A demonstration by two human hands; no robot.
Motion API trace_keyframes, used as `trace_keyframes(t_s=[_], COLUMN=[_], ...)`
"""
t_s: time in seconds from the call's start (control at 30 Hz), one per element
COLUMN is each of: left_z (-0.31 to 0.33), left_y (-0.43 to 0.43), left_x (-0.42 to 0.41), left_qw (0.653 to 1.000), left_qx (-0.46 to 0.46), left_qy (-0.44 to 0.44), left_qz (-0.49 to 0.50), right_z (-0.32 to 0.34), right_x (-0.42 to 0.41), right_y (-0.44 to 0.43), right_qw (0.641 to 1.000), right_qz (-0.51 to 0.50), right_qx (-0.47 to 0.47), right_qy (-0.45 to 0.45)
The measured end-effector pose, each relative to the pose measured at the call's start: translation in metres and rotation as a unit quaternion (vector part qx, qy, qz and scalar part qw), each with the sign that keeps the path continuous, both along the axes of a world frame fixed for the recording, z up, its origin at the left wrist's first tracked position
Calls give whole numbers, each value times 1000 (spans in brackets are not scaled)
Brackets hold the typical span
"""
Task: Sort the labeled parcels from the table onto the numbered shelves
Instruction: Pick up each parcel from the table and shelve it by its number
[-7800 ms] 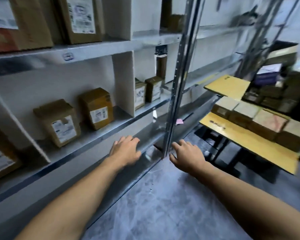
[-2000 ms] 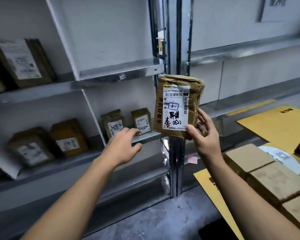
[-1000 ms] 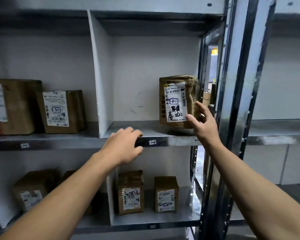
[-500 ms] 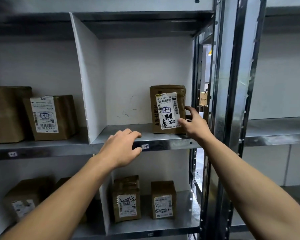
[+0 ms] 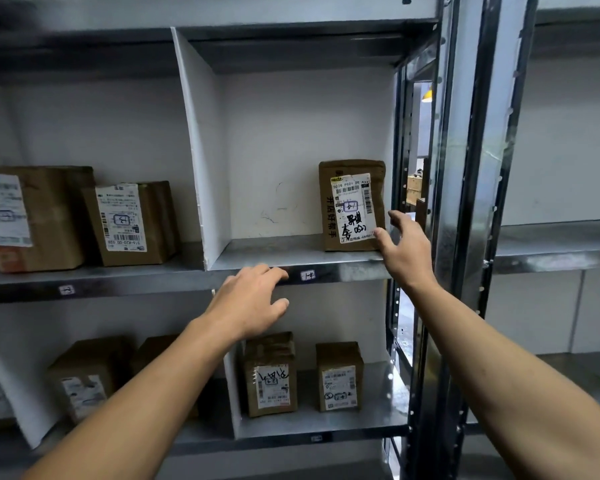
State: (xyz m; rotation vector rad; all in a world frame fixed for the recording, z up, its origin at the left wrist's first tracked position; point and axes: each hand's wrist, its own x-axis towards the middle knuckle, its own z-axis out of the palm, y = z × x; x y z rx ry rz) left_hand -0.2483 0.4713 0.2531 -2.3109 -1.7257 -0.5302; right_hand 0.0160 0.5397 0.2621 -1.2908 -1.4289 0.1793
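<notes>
Grey metal shelving (image 5: 291, 252) against a white wall, with your parcel (image 5: 352, 206) standing in the right-hand bay.

The parcel stands upright on its short end, long axis vertical, its labelled face turned out toward you. It sits at the right end of the bay, near the steel upright (image 5: 465, 202) and well apart from the white divider (image 5: 198, 150). It is a brown, tape-wrapped packet with a white shipping label carrying a barcode, a boxed mark in blue pen and bold black handwriting. Printed characters run down its left edge. Your right hand (image 5: 404, 251) is spread loosely, thumb tip at the label's lower right corner and fingers just beside the packet's right edge. Whether it touches is unclear. Your left hand (image 5: 253, 303) rests relaxed fingers on the shelf's front lip, beside the small tag (image 5: 307, 275).
</notes>
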Motion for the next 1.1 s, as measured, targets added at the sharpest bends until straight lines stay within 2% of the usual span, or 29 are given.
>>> trace_keyframes(t_s=[0.1, 0.17, 0.33, 0.5, 0.6, 0.7, 0.87, 1.1], left_z=[-17, -33, -82, -145, -183, -213, -235, -248], left_y=[-9, -14, -39, -86, -115, -139, -179, -235], left_x=[-9, -13, -8, 18, 41, 69, 135, 243], left_qw=[1000, 998, 992, 979, 967, 949, 921, 875], left_qx=[-21, -49, -105, -127, -166, -214, -238, -243], left_qy=[-14, -24, -29, -59, -40, -17, 16, 61], left_qz=[-11, -25, -68, -148, -191, -232, -308, -415], right_z=[-32, -58, -123, -183, -211, -236, -263, -281], right_x=[-12, -19, -32, -23, -10, 8, 48, 115], right_y=[-32, -57, -130, -219, -275, -330, -413, -504], right_qw=[997, 992, 965, 912, 874, 841, 796, 770], right_qz=[-13, -20, -33, -91, -131, -169, -244, -345], right_qx=[34, 18, -126, -258, -324, -387, -473, -506], right_qy=[-70, -123, -227, -307, -338, -339, -289, -182])
